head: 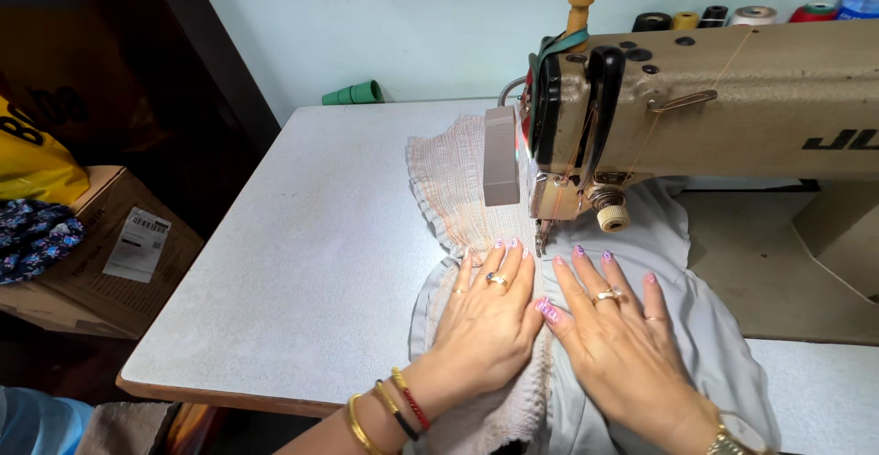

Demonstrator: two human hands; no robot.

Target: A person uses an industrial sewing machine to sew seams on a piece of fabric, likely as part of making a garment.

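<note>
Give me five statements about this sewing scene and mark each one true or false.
1. Both hands lie flat on the pale fabric in front of the needle. True.
2. The left hand holds scissors. False: it holds nothing; its palm presses the cloth.
3. The right hand wears a ring. True.
4. Thread spools stand on the floor. False: they stand behind the top of the sewing machine.
5. A green cone lies at the table's far edge, by the wall. True.

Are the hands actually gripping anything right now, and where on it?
Nothing is gripped. The left hand and right hand lie flat, palms down, on the pale fabric before the needle.
</note>
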